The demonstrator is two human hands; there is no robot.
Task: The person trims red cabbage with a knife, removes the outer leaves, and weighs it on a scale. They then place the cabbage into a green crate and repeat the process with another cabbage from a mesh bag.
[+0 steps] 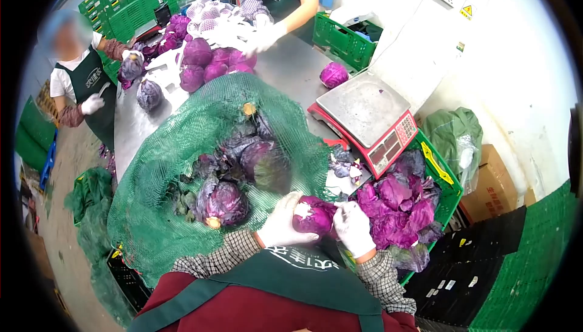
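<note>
One red cabbage (313,215) sits between the two gloved hands, held close to the apron at the near edge of the steel bench (291,68). The left hand (280,223) is closed around its left side, and the right hand (353,227) presses against its right side. Its pale cut stem (302,210) faces up and toward the left hand, so the stem axis runs roughly upward; the head is too round to show a long axis.

Four or five cabbages show through the green net sack (182,168), but the mesh blurs the count. One loose head (334,74) lies beyond the single scale (367,119). The crate of trimmed leaves (404,207) is partly hidden by the right hand. Two other people stand at the far end, one cut off at the shoulders.
</note>
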